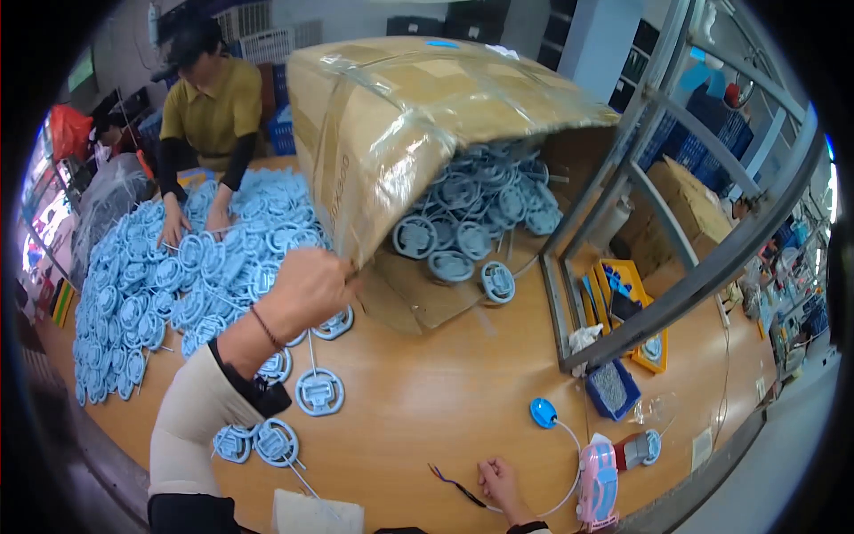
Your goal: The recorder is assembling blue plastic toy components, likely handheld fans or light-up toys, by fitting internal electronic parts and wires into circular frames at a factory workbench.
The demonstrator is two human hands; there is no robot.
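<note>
My left hand (311,287) is closed on the lower front edge of a big taped cardboard box (418,84), which lies tipped with its mouth toward the table. Inside the mouth are many light-blue round plastic pieces (471,205), shaped like small steering wheels with thin stems. One wheel piece (497,282) sits just outside the mouth. Down by the table's near edge, my right hand (500,481) rests with its fingers curled in. Nothing shows in them. A cable with bare coloured wire ends (445,476) passes close beside it.
A large heap of blue wheel pieces (169,285) covers the left of the table. Across it, a co-worker's hands (191,224) reach into the heap. On the right stand a metal frame (569,311), a screw bin (612,390), a yellow tray (654,356) and a pink toy car (598,485).
</note>
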